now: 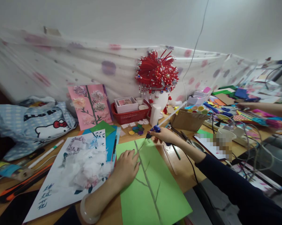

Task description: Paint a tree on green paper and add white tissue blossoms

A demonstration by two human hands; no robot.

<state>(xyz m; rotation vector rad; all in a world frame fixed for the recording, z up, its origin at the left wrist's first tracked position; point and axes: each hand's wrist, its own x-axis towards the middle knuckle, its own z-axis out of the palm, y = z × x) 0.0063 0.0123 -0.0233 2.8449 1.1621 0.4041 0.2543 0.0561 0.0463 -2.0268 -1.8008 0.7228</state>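
Observation:
A light green sheet (170, 193) lies in front of me, with a dark grey stem and thin side twigs running along it. My left hand (126, 167) rests on its left part, fingers spread near the stem. My right hand (165, 136) is wrapped round a blue hot glue gun (156, 128), with a long whitish glue stick (171, 118) coming out of its back. The dark nozzle is over the far edge of the sheet, near the stem's top; whether it touches is unclear. Small coloured pieces (137, 128) lie just beyond.
On the left are a white sheet (58, 175) with paper flowers and a checked bag (35, 125). A pink flower picture (91, 106), red basket (129, 116) and red beaded headdress (158, 72) stand behind. Another person's arm (267, 109) reaches in from the right above craft supplies.

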